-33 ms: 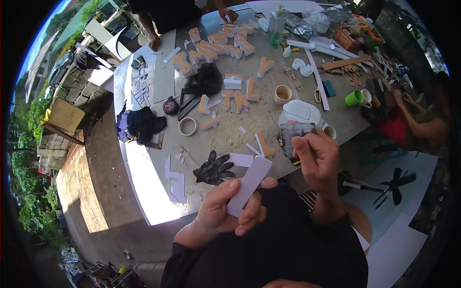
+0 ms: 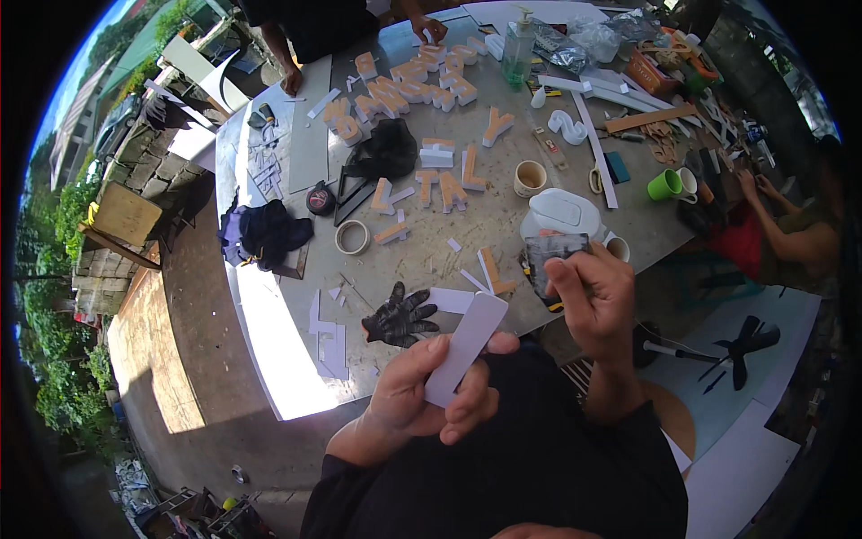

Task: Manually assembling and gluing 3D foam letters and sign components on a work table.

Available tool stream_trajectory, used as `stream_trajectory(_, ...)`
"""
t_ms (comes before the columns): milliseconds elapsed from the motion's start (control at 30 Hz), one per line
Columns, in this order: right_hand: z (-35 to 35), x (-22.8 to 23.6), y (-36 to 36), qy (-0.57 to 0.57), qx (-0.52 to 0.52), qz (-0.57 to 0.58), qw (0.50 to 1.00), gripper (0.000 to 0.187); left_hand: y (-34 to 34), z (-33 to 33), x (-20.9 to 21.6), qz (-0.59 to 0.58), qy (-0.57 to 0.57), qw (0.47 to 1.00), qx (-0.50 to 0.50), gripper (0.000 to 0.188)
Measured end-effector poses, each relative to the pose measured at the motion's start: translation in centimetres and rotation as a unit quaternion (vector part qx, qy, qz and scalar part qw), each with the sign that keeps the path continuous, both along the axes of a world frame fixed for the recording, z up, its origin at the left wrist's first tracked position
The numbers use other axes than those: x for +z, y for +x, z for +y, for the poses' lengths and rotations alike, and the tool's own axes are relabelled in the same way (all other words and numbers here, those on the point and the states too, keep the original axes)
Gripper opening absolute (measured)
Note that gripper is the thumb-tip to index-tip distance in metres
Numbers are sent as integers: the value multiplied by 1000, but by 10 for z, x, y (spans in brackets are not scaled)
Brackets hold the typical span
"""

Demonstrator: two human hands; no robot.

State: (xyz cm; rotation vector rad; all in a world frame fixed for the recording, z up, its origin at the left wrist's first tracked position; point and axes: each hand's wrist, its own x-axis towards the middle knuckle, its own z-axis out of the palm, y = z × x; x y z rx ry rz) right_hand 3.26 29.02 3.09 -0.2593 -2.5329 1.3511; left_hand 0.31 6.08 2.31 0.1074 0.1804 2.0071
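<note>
"Greenery (image 2: 58,377) is filling the far left. What is lying at the left side of the bench (image 2: 404,269)?"

"A dark cloth (image 2: 269,234), bunched up. Beyond it, a co-worker in black (image 2: 310,31) is leaning over the far edge. To its right, a tape measure (image 2: 320,199) and a tape roll (image 2: 352,237) are resting."

"And toward the middle?"

"Block letters (image 2: 409,85) with tan tops and white sides are crowding the far half. A black glove (image 2: 395,316) is lying nearer, just beyond the left hand (image 2: 415,386)."

"What is that one doing?"

"It is clamping a white strip (image 2: 467,350), thumb on one side, fingers wrapping the other. The strip is tilting up to the right, near the bench's close edge."

"Next along?"

"A pale cup (image 2: 530,189) and a white container (image 2: 564,211) are standing beyond the right hand (image 2: 593,296). A dark flat piece (image 2: 552,246) is showing behind its fingers."

"Is it gripping that?"

"Its fingers are curling, but I cannot tell whether they are holding the piece. The two hands are hanging apart."

"Far right?"

"A green cup (image 2: 663,185) is standing near the edge, and a second worker (image 2: 795,242) is reaching toward the bench"
</note>
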Motion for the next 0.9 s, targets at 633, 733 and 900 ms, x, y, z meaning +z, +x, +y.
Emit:
stream_trajectory(633, 92, -22, -16, -222, 170, 73, 957, 19, 3, 102, -8, 110, -111, 986, 51, 59)
stream_trajectory(733, 95, -18, -22, -195, 197, 146, 950, 25, 3, 108, -10, 139, -157, 975, 71, 61)
stream_trajectory(900, 98, -10, -34, -114, 234, 232, 937, 33, 1, 115, -12, 153, -191, 966, 86, 56)
